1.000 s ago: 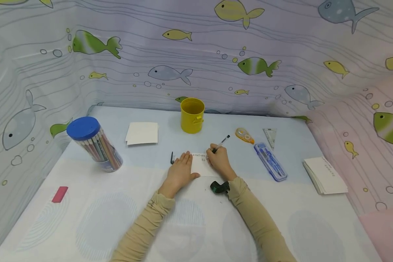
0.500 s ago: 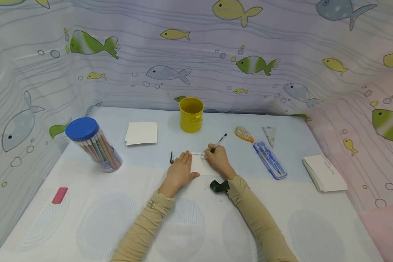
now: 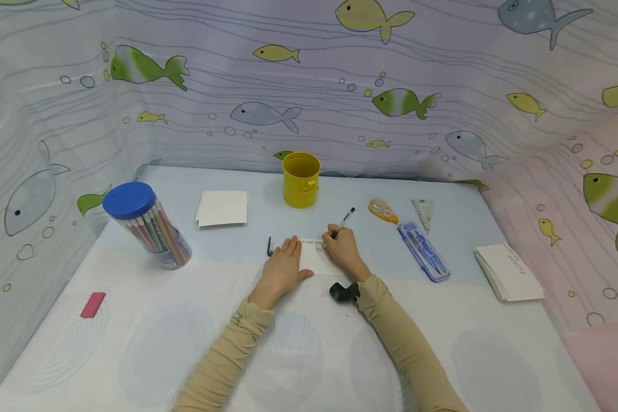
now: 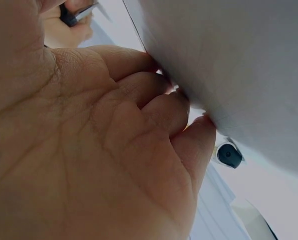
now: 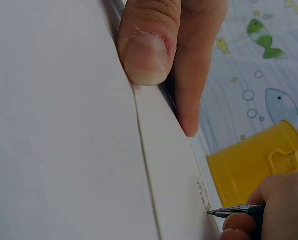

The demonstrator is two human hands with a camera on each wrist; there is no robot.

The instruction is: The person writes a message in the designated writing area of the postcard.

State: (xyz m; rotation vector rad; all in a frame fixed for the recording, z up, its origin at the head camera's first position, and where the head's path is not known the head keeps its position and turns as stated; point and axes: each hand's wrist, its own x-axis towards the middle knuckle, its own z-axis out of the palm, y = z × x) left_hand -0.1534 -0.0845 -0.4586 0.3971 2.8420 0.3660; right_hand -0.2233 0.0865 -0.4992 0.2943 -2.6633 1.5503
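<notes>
A white paper card with rows of small handwriting lies mid-table. My left hand rests flat on its left part, fingers straight and thumb out to the side. In my right hand a pen is pinched. Seen from the right wrist, the pen tip touches the card beside the written lines. A black pen cap lies just left of my left fingers; the left wrist view shows its dark round end past the fingertips.
Behind stands a yellow bucket, with blank cards to its left. A pencil tub and pink eraser are at left. Rightward lie correction tape, a triangular ruler, a blue case and a stack of written cards.
The pen in my right hand has shifted slightly left along the card, and a bit more writing shows in the second row. My left hand stays in place.
</notes>
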